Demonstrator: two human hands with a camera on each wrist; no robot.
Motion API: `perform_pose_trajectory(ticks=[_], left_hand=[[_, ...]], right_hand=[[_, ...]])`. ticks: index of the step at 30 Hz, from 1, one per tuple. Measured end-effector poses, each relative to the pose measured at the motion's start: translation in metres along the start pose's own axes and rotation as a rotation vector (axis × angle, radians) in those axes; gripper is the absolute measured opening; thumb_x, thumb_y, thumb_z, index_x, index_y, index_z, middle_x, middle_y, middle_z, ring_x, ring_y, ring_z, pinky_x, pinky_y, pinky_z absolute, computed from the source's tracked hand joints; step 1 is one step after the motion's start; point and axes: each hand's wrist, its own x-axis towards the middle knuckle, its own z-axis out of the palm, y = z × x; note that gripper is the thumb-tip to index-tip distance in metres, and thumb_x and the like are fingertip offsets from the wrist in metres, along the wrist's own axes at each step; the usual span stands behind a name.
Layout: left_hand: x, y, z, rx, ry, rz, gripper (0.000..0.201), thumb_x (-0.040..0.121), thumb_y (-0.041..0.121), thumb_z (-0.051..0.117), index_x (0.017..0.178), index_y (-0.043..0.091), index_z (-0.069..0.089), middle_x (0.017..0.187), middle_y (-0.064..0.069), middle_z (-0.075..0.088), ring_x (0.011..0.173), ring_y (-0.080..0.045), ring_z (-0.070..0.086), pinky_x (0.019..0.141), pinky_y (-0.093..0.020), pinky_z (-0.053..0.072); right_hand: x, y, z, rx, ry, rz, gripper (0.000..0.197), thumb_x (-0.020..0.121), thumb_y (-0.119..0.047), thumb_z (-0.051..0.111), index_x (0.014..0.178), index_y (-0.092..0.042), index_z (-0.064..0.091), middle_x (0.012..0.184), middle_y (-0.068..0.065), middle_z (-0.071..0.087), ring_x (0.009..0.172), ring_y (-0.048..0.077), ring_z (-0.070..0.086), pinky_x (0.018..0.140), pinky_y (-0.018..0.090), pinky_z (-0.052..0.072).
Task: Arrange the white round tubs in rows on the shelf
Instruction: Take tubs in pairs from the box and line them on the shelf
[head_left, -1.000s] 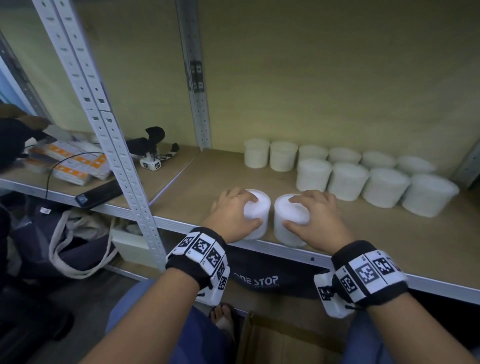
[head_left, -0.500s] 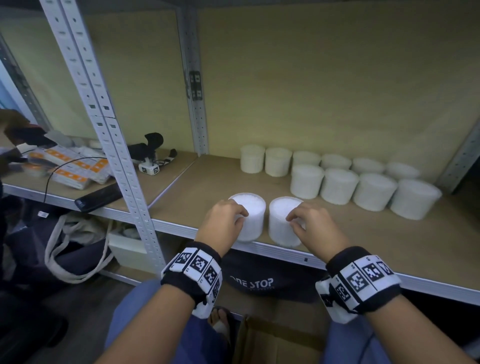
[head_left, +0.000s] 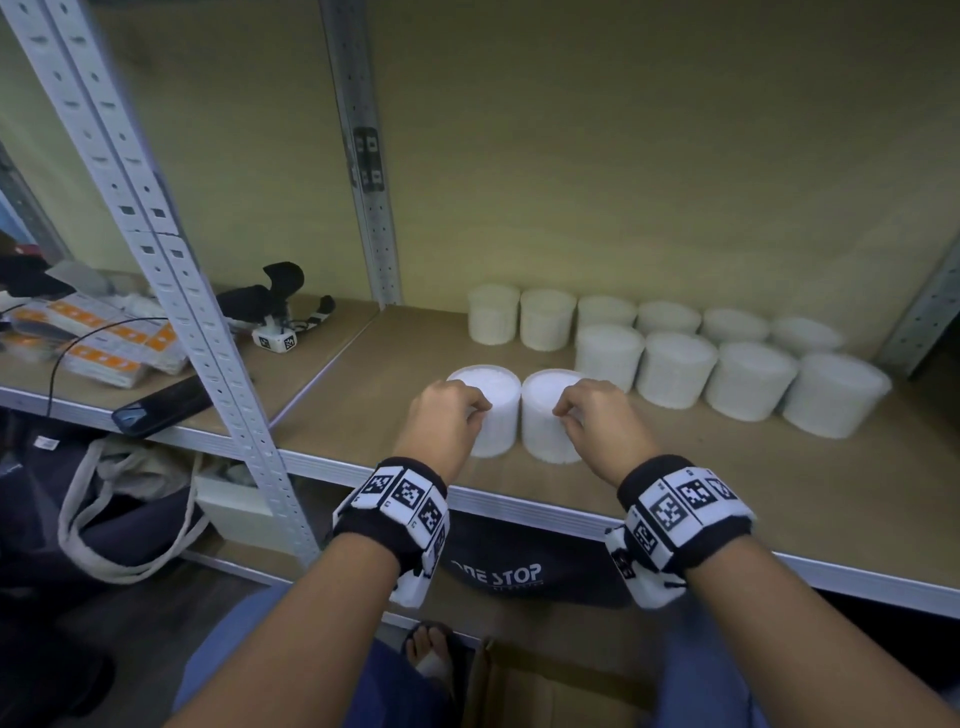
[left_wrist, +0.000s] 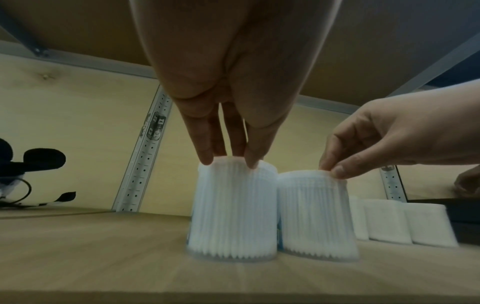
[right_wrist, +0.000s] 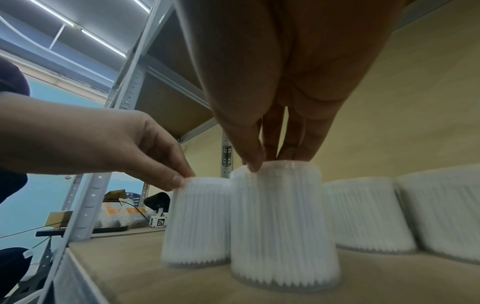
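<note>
Evidently light and stiff-walled, the two white round plastic tubs (head_left: 519, 410) near the wooden shelf's (head_left: 727, 483) front edge are each pinched at the top rim, left hand (head_left: 441, 421) and right hand (head_left: 602, 423), best gripped there.

White tubs (head_left: 672, 366): twelve. Hands (head_left: 444, 418): two. Wristbands (head_left: 397, 501): two.

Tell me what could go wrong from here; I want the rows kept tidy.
1. Each hand, left hand and right hand, pinches only a tub's top rim, so the left tub or right tub might tip or slip.
2. Both stand near the shelf's front edge and could fall off.
</note>
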Motion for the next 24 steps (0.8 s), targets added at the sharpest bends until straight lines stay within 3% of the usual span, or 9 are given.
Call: perform_pose_trajectory(ticks=[7, 24], left_hand=[[0.035, -0.010, 0.011, -0.006, 0.003, -0.044, 0.020, 0.088, 0.012, 0.061, 0.102, 0.016, 0.075, 0.109, -0.002, 0.072, 0.105, -0.021, 0.063, 0.092, -0.029, 0.048], [0.107, -0.033, 0.032, -0.003, -0.009, -0.080, 0.020, 0.088, 0.010, 0.060, 0.101, 0.014, 0.075, 0.109, -0.004, 0.072, 0.105, -0.024, 0.064, 0.093, -0.032, 0.050]], right_hand=[[0.040, 0.002, 0.008, -0.032, -0.009, 0.029, 0.022, 0.092, -0.007, 0.054, 0.107, -0.008, 0.070, 0.116, 0.007, 0.065, 0.112, 0.024, 0.056, 0.091, 0.028, 0.043], [0.114, 0.014, 0.028, -0.034, -0.008, 0.064, 0.026, 0.092, -0.004, 0.048, 0.106, -0.009, 0.069, 0.114, 0.009, 0.065, 0.108, 0.025, 0.059, 0.086, 0.030, 0.044]])
